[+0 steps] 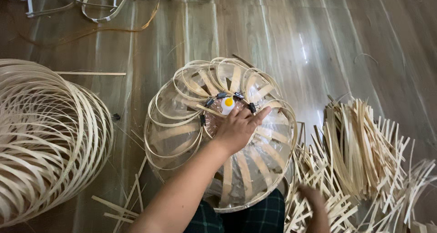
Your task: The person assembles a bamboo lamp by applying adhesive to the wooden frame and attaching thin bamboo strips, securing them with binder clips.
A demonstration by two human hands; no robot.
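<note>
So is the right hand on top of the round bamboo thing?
No, the right hand reaches into the loose bamboo strips; the left hand rests on the dome.

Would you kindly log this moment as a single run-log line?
left hand: resting on dome frame beside clips | right hand: in loose bamboo strips | left: coiled bamboo hoops

A craft workshop on a wooden floor (318, 41): heaps of split bamboo strips (364, 155), a stack of bent hoops (45, 137), and a half-woven dome frame (218, 137) held with clips (236, 95).
</note>
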